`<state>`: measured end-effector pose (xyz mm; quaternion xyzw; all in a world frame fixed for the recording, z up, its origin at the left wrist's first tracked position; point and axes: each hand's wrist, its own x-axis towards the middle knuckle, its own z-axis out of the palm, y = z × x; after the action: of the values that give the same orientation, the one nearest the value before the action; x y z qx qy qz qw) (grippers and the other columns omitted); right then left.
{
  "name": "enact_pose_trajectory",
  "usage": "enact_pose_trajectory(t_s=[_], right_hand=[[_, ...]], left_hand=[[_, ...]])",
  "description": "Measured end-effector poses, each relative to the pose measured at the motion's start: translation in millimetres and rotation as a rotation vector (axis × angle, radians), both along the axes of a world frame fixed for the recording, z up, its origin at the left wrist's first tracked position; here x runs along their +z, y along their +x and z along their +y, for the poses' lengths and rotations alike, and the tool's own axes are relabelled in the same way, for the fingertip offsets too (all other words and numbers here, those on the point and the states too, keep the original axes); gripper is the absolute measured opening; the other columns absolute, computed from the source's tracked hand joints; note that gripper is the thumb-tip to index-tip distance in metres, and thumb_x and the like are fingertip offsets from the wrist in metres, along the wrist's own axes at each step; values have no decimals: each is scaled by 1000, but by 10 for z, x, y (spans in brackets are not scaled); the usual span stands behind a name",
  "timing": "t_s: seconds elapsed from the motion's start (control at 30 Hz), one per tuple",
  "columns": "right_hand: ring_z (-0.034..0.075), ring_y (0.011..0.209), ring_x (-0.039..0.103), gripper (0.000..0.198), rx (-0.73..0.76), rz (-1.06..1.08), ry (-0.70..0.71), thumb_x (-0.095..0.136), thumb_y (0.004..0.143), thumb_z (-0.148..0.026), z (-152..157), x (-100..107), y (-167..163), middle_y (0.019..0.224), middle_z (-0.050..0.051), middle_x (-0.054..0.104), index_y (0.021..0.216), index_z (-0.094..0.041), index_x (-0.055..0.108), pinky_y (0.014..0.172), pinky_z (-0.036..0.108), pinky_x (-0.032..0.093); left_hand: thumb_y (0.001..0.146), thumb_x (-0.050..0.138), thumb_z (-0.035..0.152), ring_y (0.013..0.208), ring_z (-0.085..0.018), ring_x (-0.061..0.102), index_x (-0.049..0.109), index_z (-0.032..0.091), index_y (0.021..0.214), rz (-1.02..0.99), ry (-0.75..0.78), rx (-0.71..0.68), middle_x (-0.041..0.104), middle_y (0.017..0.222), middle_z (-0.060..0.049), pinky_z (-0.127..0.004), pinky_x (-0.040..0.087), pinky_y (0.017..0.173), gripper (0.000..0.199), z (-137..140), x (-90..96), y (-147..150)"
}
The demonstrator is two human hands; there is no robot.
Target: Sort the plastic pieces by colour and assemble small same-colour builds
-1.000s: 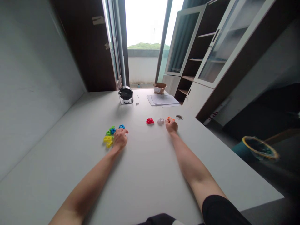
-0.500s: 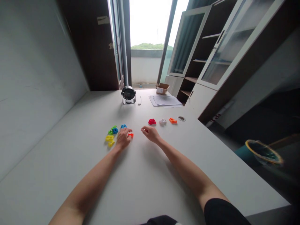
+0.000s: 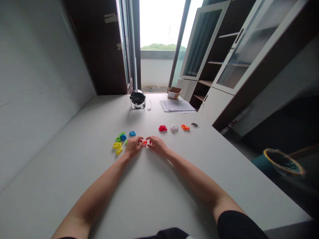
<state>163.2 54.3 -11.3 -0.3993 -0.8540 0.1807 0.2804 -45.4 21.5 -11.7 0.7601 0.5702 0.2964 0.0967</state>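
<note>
In the middle of the white table, my left hand (image 3: 134,146) pinches a small red-orange plastic piece (image 3: 145,142) at its fingertips. Close by on the right, my right hand (image 3: 157,145) has its thumb and fingers curved apart, near the piece; I see nothing held in it. Left of my left hand lie yellow pieces (image 3: 117,145), green pieces (image 3: 118,139) and blue pieces (image 3: 123,137). Another blue piece (image 3: 132,133) sits just beyond that hand, and a bit of green shows partly hidden beside it.
Farther right lie a red cluster (image 3: 162,128), a whitish cluster (image 3: 174,128) and an orange cluster (image 3: 185,127), near a cable hole (image 3: 194,125). At the back stand a round black-and-silver device (image 3: 137,99), papers (image 3: 178,106) and a cardboard box (image 3: 174,93).
My left hand has shifted right with the red-orange piece. My right hand has come left, closing the gap between the hands. The view has shifted slightly.
</note>
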Motion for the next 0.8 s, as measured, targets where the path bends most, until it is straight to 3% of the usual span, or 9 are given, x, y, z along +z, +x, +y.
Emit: enact_pose_trajectory(t_s=[0.2, 0.4, 0.8], right_hand=[[14, 80, 56, 17, 23, -13, 44, 68, 87, -14, 14, -25, 16, 90, 2, 64, 103, -22, 70, 77, 25, 42], [15, 80, 56, 6, 7, -1, 5, 66, 91, -21, 80, -59, 44, 84, 2, 62, 93, -20, 71, 76, 26, 42], [16, 82, 57, 20, -38, -14, -8, 57, 97, -25, 111, -98, 24, 85, 4, 64, 84, -19, 71, 77, 26, 41]], left_hand=[[92, 59, 29, 83, -20, 67, 70, 25, 110, 6, 11, -39, 74, 90, -2, -33, 47, 85, 21, -2, 7, 12], [85, 64, 20, 98, -21, 66, 70, 24, 106, -6, 29, -60, 74, 106, -3, -34, 47, 92, 22, -22, 35, 22], [88, 61, 20, 83, -18, 64, 71, 23, 96, 51, 15, -135, 74, 92, -2, -31, 45, 82, 13, -23, 45, 37]])
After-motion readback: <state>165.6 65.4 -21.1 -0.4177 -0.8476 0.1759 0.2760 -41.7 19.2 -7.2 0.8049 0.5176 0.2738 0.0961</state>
